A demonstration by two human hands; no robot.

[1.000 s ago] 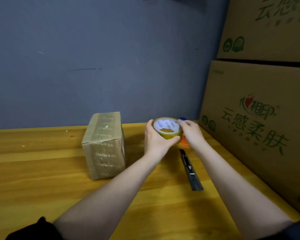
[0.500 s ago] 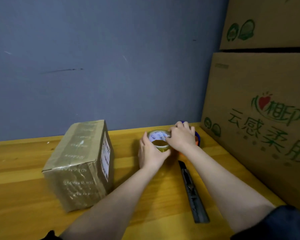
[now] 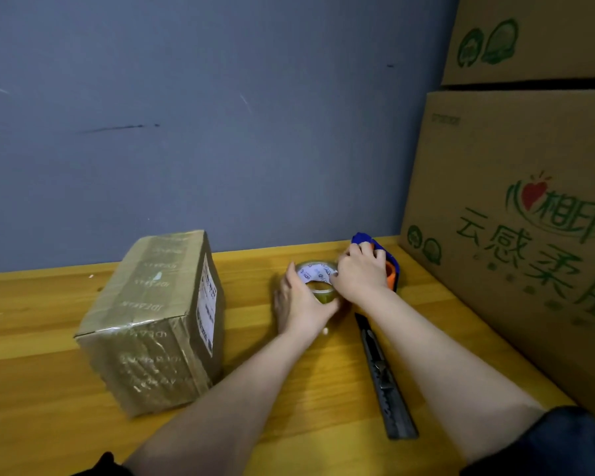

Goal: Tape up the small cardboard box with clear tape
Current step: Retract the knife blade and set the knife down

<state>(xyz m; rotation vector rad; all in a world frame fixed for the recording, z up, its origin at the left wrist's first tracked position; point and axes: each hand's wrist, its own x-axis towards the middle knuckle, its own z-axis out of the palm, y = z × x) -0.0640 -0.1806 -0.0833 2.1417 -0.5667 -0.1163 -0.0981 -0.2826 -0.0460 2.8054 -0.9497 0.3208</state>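
Stacking up at right of frame, big cartons (image 3: 516, 207) wall in the wooden table (image 3: 31, 324). Small box (image 3: 152, 321) sits lower left, already glossy w/ tape, prob. light, stiff; hold by its edges. Knife (image 3: 385, 379) lies lower centre-right. Tape roll (image 3: 318, 281) at centre: left hand (image 3: 301, 304) cupped round it, gripping; right hand (image 3: 361, 274) curled over its rim, prob. picking for the end. Slick, sticky film.

box (image 3: 145, 324): cardboard, glossy crinkled tape wrap, paper label | tape (image 3: 318, 281): shiny clear plastic, paper core | surface (image 3: 289, 424): smooth varnished wood | knife (image 3: 385, 383): dull metal | cartons (image 3: 516, 207): matt cardboard | wall (image 3: 220, 115): matt, scuffed
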